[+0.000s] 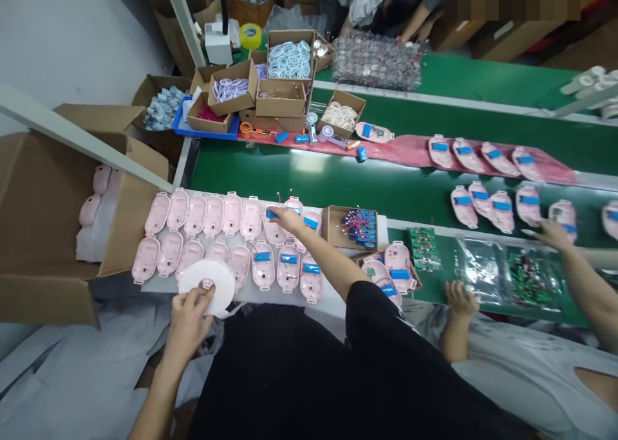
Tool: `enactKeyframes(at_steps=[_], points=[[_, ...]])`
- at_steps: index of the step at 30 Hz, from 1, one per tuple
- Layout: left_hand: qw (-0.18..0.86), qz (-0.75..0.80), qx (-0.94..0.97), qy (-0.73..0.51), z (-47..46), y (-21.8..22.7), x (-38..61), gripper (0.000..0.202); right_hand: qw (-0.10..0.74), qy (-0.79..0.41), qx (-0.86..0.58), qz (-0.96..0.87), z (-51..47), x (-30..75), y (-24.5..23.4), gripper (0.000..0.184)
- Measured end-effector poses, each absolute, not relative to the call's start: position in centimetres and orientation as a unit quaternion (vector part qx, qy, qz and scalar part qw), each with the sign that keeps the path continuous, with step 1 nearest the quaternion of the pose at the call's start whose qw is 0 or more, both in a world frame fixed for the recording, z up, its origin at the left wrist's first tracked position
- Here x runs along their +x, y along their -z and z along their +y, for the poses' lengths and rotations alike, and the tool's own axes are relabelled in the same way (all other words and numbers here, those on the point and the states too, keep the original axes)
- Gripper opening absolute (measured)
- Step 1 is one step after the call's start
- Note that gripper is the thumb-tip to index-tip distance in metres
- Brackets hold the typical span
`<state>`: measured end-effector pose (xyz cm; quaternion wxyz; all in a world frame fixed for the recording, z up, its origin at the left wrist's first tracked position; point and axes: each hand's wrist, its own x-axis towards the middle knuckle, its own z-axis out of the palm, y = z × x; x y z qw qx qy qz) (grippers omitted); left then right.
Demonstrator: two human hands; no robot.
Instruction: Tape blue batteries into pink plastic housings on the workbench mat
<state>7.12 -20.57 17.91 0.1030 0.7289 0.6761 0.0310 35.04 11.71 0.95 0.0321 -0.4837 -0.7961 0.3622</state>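
Note:
My left hand grips a roll of white tape by its core, in front of the near row of pink plastic shells. Over the far row, my right hand has its fingers closed at a blue battery with thin wires, at a pink shell. Blue batteries lie in several shells towards the right of both rows, while those farther left look bare inside. A cardboard box of wired blue batteries stands just right of my right forearm.
A large open carton with pink parts is at the left. Boxes of rings and small parts stand across the green conveyor belt. At the right, a co-worker's hand reaches over shells on the belt, near green circuit boards.

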Motion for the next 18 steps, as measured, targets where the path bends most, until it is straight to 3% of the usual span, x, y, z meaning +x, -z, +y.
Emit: enactKeyframes(at_steps=[7,18], points=[[0.140,0.708,0.692,-0.034,-22.8,-16.9,7.2,0.053,-0.085,-0.291,-0.377,-0.875,12.9,35.0,0.2,0.050],[0.156,0.714,0.681,-0.042,-22.5,-16.8,5.8,0.052,-0.197,-0.244,-0.389,-0.866,12.0,32.1,-0.4,0.041]])
